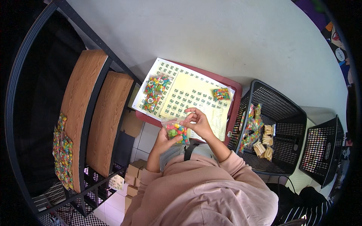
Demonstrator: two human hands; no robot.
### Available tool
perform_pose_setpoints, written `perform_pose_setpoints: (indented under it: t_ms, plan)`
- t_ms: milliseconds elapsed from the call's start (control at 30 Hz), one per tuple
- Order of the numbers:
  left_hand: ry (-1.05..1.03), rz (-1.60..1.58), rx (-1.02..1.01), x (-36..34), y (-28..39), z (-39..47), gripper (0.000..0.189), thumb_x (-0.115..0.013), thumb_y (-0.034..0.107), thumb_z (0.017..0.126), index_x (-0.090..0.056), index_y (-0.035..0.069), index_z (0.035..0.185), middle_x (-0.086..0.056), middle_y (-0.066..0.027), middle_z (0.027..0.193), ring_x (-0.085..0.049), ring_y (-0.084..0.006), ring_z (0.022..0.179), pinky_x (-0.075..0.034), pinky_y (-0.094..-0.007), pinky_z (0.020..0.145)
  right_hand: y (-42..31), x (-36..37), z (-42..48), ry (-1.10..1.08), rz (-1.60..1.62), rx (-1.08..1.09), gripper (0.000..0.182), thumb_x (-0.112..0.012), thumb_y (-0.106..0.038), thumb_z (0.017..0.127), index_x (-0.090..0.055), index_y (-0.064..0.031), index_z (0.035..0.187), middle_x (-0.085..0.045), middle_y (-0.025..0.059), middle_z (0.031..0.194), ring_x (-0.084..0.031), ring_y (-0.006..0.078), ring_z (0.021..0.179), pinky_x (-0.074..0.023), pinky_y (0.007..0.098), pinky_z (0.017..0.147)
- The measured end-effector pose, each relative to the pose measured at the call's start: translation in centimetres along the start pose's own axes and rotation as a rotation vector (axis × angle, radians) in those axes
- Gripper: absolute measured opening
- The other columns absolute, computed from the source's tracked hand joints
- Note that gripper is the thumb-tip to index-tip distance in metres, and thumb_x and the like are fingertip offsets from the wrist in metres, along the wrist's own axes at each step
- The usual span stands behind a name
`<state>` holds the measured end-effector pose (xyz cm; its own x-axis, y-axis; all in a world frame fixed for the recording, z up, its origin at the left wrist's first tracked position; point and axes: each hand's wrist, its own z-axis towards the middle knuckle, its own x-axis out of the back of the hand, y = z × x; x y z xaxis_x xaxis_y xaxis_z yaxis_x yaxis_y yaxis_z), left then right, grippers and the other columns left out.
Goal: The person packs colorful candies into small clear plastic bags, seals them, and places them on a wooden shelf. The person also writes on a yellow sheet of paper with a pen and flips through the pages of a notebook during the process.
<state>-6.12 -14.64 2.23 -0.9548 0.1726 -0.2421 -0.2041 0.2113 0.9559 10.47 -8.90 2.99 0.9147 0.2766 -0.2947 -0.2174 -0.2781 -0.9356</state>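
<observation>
My left hand (165,141) holds a clear plastic bag of colourful candies (176,130) just in front of my waist, its thumb laid across the lower front. My right hand (198,124) is at the bag's upper right edge, fingers curled; whether it pinches anything is too small to tell. Beyond the bag lie sticker sheets (186,82) with rows of green-printed labels, several of them peeled off. On the sheets' left side rest several candy bags with round labels (151,100). Another candy bag (221,94), with no label visible, lies at the right.
The sheets rest on a dark red tabletop (237,87) against a wall. To the right stands a black plastic crate (282,166) holding candy bags and packs of pale sticks (267,138). At left, wooden shelves (82,84) carry more candy bags (62,152). Cardboard boxes (135,169) sit below.
</observation>
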Motion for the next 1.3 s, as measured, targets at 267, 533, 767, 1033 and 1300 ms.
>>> perform_pose_setpoints:
  t_ms: [267,533,767,1033,1300]
  plan:
    - [0.099,0.065,0.109,1.3,-2.7,0.0,0.046,-0.063,0.004,0.074,-0.040,-0.001,0.114,-0.053,-0.0086,0.106,-0.052,-0.0141,0.095,-0.043,-0.0279,0.081,2.8,0.5,1.7,-0.075,-0.103,-0.136,0.039,-0.065,0.001,0.070,-0.048,0.0051,0.106,-0.059,0.0062,0.070,-0.054,0.0076,0.060,-0.0449,0.0213,0.056]
    - [0.204,-0.008,0.215,3.1,-8.0,2.4,0.040,-0.063,0.007,0.075,-0.045,-0.001,0.110,-0.055,-0.0063,0.100,-0.053,-0.0128,0.092,-0.043,-0.0261,0.078,9.3,6.4,7.4,-0.079,-0.533,0.015,0.031,-0.057,-0.011,0.076,-0.053,0.0014,0.105,-0.062,0.0117,0.083,-0.060,0.0176,0.071,-0.0474,0.0288,0.066]
    - [0.289,0.008,0.202,4.3,-11.0,4.9,0.036,-0.061,0.008,0.077,-0.046,-0.001,0.108,-0.055,-0.0059,0.099,-0.053,-0.0128,0.091,-0.043,-0.0247,0.077,8.2,10.2,12.6,0.329,-1.082,0.235,0.024,-0.060,-0.007,0.068,-0.058,0.0009,0.090,-0.057,0.0154,0.086,-0.057,0.0275,0.076,-0.0463,0.0343,0.069]
    - [0.342,-0.224,0.368,4.9,-12.1,5.2,0.039,-0.059,0.014,0.080,-0.044,-0.001,0.113,-0.053,-0.0061,0.103,-0.052,-0.0126,0.094,-0.042,-0.0252,0.080,8.0,10.3,14.3,0.245,-1.318,0.107,0.032,-0.063,-0.015,0.065,-0.060,-0.0068,0.096,-0.052,0.0114,0.096,-0.051,0.0269,0.092,-0.0451,0.0347,0.077]
    - [0.344,-0.262,0.392,5.5,-13.1,5.2,0.043,-0.059,0.017,0.081,-0.042,-0.001,0.116,-0.052,-0.0067,0.106,-0.051,-0.0135,0.096,-0.043,-0.0261,0.081,7.4,10.0,15.0,0.152,-1.428,0.118,0.032,-0.066,-0.021,0.062,-0.061,-0.0090,0.092,-0.051,0.0101,0.097,-0.050,0.0253,0.092,-0.0459,0.0354,0.076]
